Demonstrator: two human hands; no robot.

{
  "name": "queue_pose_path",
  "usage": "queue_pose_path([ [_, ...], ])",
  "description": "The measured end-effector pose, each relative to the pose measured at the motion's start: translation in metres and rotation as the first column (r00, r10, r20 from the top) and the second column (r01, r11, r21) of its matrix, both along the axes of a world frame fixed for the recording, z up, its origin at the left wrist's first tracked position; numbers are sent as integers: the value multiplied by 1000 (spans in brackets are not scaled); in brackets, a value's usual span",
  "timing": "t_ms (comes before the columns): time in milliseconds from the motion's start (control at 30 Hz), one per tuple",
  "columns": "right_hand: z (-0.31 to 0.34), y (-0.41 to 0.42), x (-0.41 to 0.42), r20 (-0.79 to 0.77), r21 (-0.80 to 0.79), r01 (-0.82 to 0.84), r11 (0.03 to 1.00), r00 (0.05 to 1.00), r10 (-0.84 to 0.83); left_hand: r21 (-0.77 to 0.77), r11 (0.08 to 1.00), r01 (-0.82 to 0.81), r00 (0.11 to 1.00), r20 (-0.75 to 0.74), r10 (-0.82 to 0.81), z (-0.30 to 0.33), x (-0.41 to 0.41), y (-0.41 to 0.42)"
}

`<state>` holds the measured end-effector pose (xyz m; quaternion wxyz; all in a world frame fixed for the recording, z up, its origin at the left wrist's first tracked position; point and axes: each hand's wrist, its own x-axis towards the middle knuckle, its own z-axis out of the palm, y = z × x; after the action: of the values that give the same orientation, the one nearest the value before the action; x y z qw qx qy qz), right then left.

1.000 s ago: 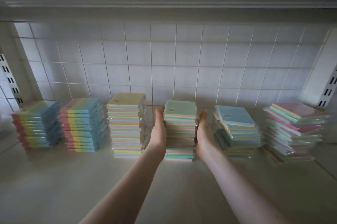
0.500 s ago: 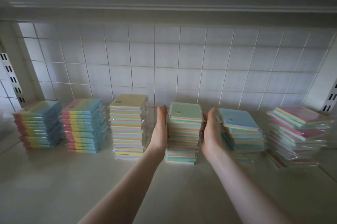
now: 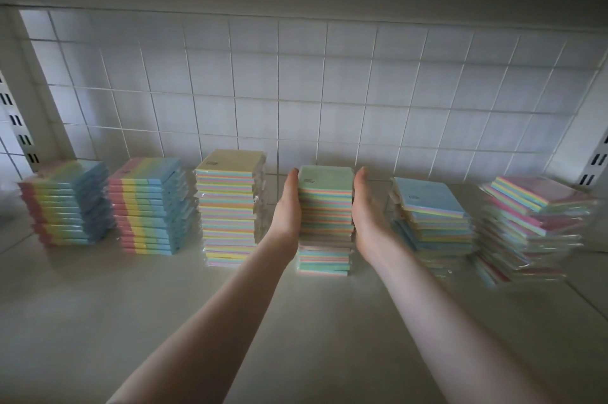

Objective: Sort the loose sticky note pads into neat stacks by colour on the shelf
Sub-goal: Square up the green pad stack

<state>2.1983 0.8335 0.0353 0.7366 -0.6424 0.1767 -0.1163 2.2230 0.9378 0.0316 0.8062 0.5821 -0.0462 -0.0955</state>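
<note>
A tall stack of sticky note pads with a green top (image 3: 325, 216) stands mid-shelf. My left hand (image 3: 288, 209) presses flat against its left side with straight fingers. My right hand (image 3: 369, 212) lies flat along its right side, fingers straight. To the left stands a neat yellow-topped stack (image 3: 230, 209). To the right, a blue-topped stack (image 3: 431, 219) leans unevenly, and a pink-topped stack (image 3: 533, 226) is skewed and loose.
Two rainbow-striped stacks (image 3: 69, 203) (image 3: 148, 206) stand at the far left. A white wire grid (image 3: 296, 91) backs the shelf (image 3: 296, 321). Slotted uprights (image 3: 19, 127) (image 3: 595, 166) flank both ends. Another shelf overhangs above.
Both hands stay on the sides of the green-topped stack. The right hand has shifted slightly, its palm turned more open beside the stack. The view has moved a little closer.
</note>
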Motion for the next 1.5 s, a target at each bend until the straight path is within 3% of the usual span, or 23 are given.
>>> queue_pose_path([
  [67, 4, -2, -4, 9, 18, 2, 1000, 1000, -3, -18, 1000, 23, 999, 23, -22, 2, -2, 0],
  [167, -14, -19, 3, 52, 168, 84, 982, 994, -94, -101, 995, 19, 1000, 11, -18, -3, 0, 1],
  [267, -38, -27, 6, 7, 225, 133, 965, 990, -138, -110, 994, 2, 1000, -3, -2, -16, 3, 3],
  [433, -56, -12, -2, -86, 264, 84, 961, 994, -63, -95, 995, 29, 983, -177, -45, -44, 0, 1],
  [633, -106, -25, 37, -164, 196, 176, 965, 976, -144, -51, 998, 32, 981, -190, -41, -47, -3, 0],
  [700, -86, -17, 17, -199, 155, 186, 970, 968, -154, -47, 999, 17, 982, -190, -26, -49, -2, 0],
  [833, -50, 1, -10, -129, 32, 105, 994, 986, -100, -64, 998, 18, 985, -173, -29, -50, -2, 1],
  [1000, -162, -62, 67, -173, -41, 238, 971, 955, -241, -39, 998, 51, 986, -160, -57, -50, 0, 0],
  [1167, -38, 0, -8, -129, 198, 170, 965, 981, -146, -19, 995, -95, 991, -93, 93, -43, -2, 3],
  [1267, -25, 2, -2, -20, 216, 170, 961, 985, -170, -56, 992, -110, 994, -20, 109, -22, -1, 3],
  [1500, -25, 4, 10, -74, 198, 211, 957, 977, -200, 37, 998, -56, 998, 15, 55, 3, -14, 0],
])
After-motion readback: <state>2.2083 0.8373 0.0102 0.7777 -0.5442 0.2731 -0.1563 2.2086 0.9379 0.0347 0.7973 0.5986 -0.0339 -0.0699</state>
